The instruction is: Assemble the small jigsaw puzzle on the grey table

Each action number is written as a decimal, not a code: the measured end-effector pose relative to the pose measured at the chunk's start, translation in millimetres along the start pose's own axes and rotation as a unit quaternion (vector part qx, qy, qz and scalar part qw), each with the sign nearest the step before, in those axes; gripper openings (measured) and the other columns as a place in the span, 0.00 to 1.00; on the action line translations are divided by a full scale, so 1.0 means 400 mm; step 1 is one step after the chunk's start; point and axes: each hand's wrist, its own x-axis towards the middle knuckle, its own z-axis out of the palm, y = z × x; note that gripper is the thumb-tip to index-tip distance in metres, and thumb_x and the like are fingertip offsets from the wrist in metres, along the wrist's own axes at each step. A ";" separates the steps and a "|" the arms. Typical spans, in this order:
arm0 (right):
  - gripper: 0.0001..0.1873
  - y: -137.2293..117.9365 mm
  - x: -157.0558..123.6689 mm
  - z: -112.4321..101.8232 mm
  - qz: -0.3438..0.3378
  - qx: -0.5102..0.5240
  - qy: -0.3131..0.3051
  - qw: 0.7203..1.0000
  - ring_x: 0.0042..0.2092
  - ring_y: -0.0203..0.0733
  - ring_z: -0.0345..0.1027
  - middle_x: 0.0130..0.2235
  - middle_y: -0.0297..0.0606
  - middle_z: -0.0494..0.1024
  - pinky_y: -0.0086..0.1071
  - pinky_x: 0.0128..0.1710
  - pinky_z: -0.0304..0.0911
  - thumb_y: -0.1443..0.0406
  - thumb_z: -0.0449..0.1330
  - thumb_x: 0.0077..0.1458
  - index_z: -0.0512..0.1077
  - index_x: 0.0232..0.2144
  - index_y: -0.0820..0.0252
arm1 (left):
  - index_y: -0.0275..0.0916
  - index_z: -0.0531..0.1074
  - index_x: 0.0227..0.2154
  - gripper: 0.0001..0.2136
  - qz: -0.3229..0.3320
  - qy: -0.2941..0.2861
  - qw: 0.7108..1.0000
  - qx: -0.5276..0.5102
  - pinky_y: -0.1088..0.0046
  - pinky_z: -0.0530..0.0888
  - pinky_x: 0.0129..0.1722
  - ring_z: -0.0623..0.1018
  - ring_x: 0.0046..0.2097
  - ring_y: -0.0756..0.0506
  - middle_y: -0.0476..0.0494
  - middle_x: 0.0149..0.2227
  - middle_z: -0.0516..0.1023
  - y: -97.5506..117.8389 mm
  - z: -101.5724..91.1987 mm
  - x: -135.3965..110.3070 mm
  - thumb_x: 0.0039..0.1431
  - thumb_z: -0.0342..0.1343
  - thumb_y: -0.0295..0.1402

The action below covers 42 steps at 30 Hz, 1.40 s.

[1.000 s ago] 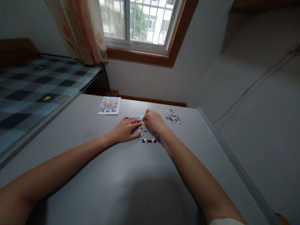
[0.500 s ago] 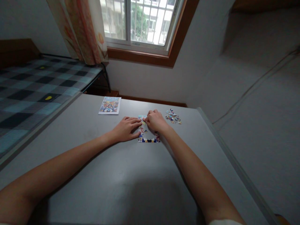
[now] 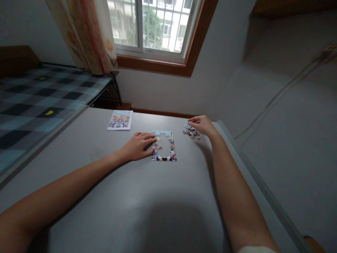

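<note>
Both arms are stretched out over the grey table (image 3: 147,196), and the hands are well apart. The left hand (image 3: 138,146) lies palm down at 9 o'clock of the puzzle frame (image 3: 172,144), flat and relaxed with the fingers loosely spread, holding nothing. Its fingertips (image 3: 152,140) touch the frame's left border. The frame itself sits near the middle of the table's far half as a thin rectangle of joined colourful pieces, with bare table showing inside it. Over at 2 o'clock of the frame, the right hand (image 3: 202,125) is down on the pile of loose pieces (image 3: 190,131), close to the table's right edge. Its fingers are curled in narrow and its tips are at the far side of the pile. Whether it pinches a piece I cannot tell, as the pieces are too small and the fingers cover them. At 10 o'clock of the frame, apart from both hands, a small picture card (image 3: 120,119) lies flat near the table's far edge. Off the table at 9 o'clock there's a bed with a chequered cover (image 3: 31,102). At 12 o'clock a wood-framed window (image 3: 150,24) looks out on a pale building, and a patterned curtain (image 3: 84,38) hangs at its left side.
</note>
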 end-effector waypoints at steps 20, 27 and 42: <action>0.08 0.036 -0.015 0.044 0.084 0.023 -0.087 0.992 0.19 0.28 0.59 0.25 0.34 0.75 0.24 0.19 0.54 0.71 0.65 0.45 0.79 0.32 0.67 | 0.43 0.71 0.53 0.19 0.001 0.001 1.000 0.010 0.56 0.64 0.56 0.71 0.58 0.40 0.40 0.56 0.74 0.009 -0.009 0.001 0.64 0.49 0.43; 0.07 0.036 -0.014 0.033 0.102 0.091 -0.117 0.984 0.20 0.30 0.60 0.21 0.32 0.71 0.24 0.17 0.52 0.71 0.68 0.42 0.73 0.25 0.65 | 0.44 0.71 0.54 0.19 0.001 -0.001 1.000 0.001 0.56 0.64 0.57 0.71 0.58 0.40 0.41 0.56 0.73 0.004 -0.006 -0.001 0.63 0.49 0.43; 0.09 -0.182 -0.073 0.057 -0.117 0.159 -0.385 0.902 0.29 0.34 0.67 0.26 0.35 0.77 0.28 0.30 0.60 0.64 0.66 0.45 0.77 0.29 0.64 | 0.40 0.70 0.53 0.20 -0.036 0.023 0.999 0.018 0.58 0.67 0.54 0.73 0.54 0.39 0.37 0.55 0.70 0.006 -0.004 -0.001 0.64 0.49 0.44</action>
